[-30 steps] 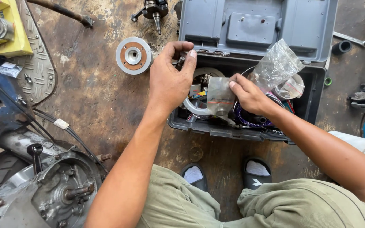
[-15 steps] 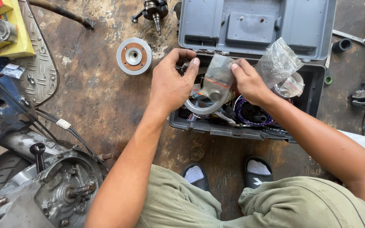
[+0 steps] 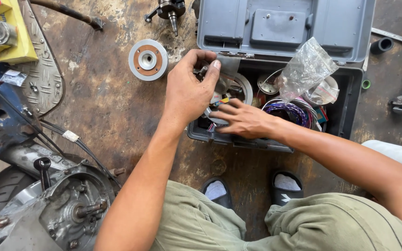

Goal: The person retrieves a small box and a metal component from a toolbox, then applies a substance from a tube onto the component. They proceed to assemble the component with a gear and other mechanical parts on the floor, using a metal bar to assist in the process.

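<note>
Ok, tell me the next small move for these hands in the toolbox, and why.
Probably lift the left hand and the small clear bag it pinches clear of the grey toolbox. The right hand lies flat among the loose parts below, fingers spread and gripping nothing that shows, so raising the bag would uncover the crowded tray under it and beside the purple wire coil.

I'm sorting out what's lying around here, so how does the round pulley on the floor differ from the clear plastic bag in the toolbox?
The round pulley is a rigid grey disc with an orange-brown ring; the clear plastic bag is crumpled and see-through. The pulley lies flat on the stained floor, outside the grey toolbox; the bag sticks up from the box's contents. Neither is touched: the left hand and right hand are in the toolbox.
</note>
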